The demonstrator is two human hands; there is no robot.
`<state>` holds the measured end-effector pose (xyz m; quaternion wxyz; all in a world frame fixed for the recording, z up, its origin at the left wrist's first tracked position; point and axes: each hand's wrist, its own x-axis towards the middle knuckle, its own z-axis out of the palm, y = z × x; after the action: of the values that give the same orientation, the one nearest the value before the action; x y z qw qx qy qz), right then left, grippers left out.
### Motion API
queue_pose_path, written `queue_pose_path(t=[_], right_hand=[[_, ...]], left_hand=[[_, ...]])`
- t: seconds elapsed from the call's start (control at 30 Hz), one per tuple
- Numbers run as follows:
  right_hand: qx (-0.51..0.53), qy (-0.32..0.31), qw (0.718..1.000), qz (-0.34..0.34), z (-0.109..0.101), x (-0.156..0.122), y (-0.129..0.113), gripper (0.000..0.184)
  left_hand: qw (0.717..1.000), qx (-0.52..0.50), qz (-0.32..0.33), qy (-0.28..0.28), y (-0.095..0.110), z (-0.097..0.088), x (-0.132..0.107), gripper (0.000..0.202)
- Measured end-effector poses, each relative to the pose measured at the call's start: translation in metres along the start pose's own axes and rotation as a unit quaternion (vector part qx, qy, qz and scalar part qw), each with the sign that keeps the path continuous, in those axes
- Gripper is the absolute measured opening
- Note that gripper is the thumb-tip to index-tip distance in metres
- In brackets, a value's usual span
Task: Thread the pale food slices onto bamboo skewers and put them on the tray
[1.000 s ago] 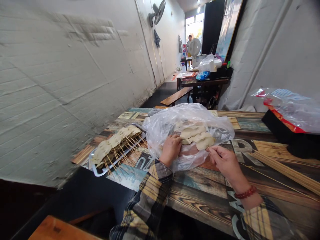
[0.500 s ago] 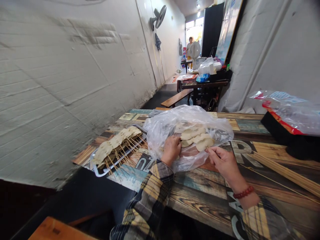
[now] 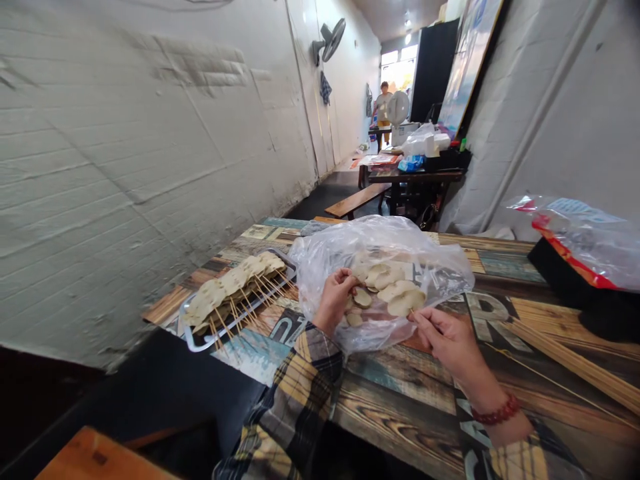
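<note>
A clear plastic bag (image 3: 330,257) lies open on the patterned wooden table (image 3: 400,393), with pale round slices (image 3: 395,293) inside. My left hand (image 3: 335,300) reaches into the bag, fingers curled on the slices at its left side. My right hand (image 3: 445,337) is closed in a pinch on a thin bamboo skewer whose tip runs into the pale slices. A red bead bracelet (image 3: 493,413) sits on my right wrist. Both sleeves are yellow and dark plaid.
A metal tray (image 3: 193,337) with several finished skewers stands left of the bag at the table's edge. A bundle of bare bamboo skewers (image 3: 575,347) lies at the right, beside a black box with a red-printed bag (image 3: 585,233). A person stands far down the aisle.
My left hand has lifted and drawn slices apart inside the bag. My right hand with the skewer has dropped a little toward me. The camera has tilted slightly.
</note>
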<state>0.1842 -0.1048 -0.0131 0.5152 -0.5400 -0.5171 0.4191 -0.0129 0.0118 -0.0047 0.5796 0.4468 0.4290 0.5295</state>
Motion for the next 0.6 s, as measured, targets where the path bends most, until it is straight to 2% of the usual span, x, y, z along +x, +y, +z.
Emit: queue_pose_path(t=[0.3, 0.6], right_hand=[[-0.049, -0.080, 0.995, 0.013, -0.0007, -0.0045, 0.0056, 0.037], [-0.072, -0.108, 0.991, 0.021, -0.0001, -0.0068, 0.0021, 0.040]], left_hand=[[0.999, -0.041, 0.011, -0.006, 0.0074, -0.0013, -0.0013, 0.025], [0.998, -0.028, 0.044, 0.019, 0.0077, -0.0043, -0.0012, 0.027]])
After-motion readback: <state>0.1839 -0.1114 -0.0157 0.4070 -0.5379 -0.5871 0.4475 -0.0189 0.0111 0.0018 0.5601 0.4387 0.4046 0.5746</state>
